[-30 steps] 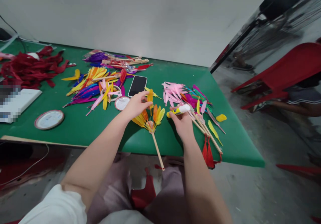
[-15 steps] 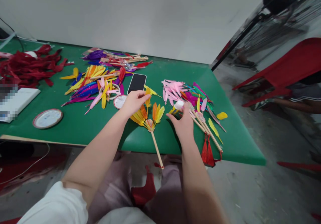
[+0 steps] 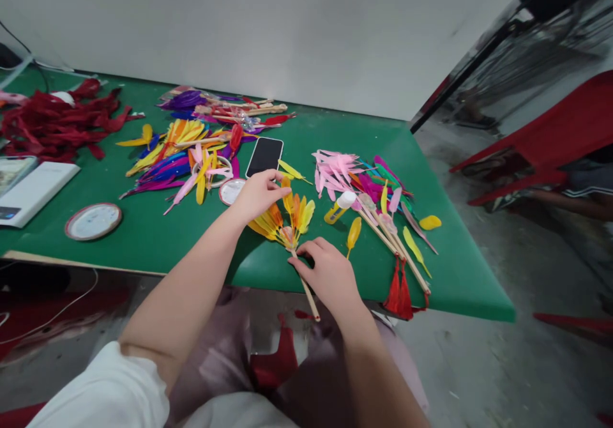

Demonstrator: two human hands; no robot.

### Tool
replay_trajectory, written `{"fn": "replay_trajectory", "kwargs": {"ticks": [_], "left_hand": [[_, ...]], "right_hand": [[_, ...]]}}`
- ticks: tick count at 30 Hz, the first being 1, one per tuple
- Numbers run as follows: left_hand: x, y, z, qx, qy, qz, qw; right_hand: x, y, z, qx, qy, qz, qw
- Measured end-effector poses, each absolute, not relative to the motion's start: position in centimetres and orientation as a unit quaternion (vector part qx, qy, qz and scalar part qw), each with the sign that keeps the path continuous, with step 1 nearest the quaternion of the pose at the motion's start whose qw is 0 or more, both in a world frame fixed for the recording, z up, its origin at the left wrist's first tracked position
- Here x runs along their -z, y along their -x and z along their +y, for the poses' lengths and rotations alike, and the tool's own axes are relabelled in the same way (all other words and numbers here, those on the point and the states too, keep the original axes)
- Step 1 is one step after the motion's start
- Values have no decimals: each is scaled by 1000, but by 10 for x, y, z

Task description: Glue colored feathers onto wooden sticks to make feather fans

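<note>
A fan of yellow and orange feathers on a wooden stick lies at the front edge of the green table. My left hand pinches the top of a yellow-orange feather at the fan's upper middle. Lower down, my right hand has thumb and fingers closed on the stick just below the feathers' base. To the right, a glue bottle with a white cap lies near a single yellow feather.
Feather sticks with red tassels and pink feathers lie at right. A phone, round lids, a colourful feather pile, red ribbons and a white box are farther left. A red chair stands beyond the table.
My right hand has left the glue bottle and moved down and left onto the fan's stick. A loose yellow feather now shows beside the bottle. My left hand has stayed at the fan's top.
</note>
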State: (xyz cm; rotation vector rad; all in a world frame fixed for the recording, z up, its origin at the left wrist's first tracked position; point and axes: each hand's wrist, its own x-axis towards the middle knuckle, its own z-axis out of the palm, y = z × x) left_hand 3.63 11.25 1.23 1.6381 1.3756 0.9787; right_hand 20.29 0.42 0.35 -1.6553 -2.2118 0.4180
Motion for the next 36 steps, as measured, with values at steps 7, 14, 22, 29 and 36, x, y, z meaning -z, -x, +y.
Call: {"fn": "replay_trajectory", "kwargs": {"ticks": [7,14,22,29,36], "left_hand": [[-9,-34,112,-382,-652,530,385],[-10,-31,110,-381,-640,543,388],[-13,-26,109,-360,-654,549,377],[-12,-22,109,-328,-661,572,359],[-16,-25,106,-301,-673,580,347]], "right_hand": [[-6,-208,7,-129,589,-781,161],[-1,-209,14,-177,578,-764,227],[8,-207,20,-176,576,-764,233],[11,-206,21,-150,568,-773,238],[13,-207,21,-152,562,-771,259]]}}
